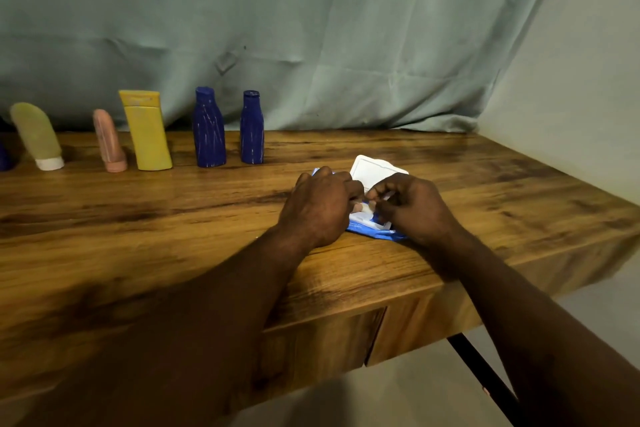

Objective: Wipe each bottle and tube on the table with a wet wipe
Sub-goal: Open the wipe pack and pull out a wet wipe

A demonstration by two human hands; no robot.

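Observation:
A blue wet-wipe pack (367, 229) lies on the wooden table (173, 211) with its white lid flap (375, 168) raised. My left hand (320, 206) rests curled on the pack's left side. My right hand (412, 206) pinches at the pack's opening, where the fingertips of both hands meet; what they pinch is hidden. Along the back stand a green tube (36, 135), a pink tube (109, 140), a yellow bottle (147, 130), a larger blue bottle (209, 126) and a smaller blue bottle (251, 126).
A dark blue object (4, 158) shows only partly at the left edge. A grey-green cloth (311, 28) hangs behind the table. The table's right edge runs near a pale wall (588, 80). A black table leg (485, 374) slants below the front edge.

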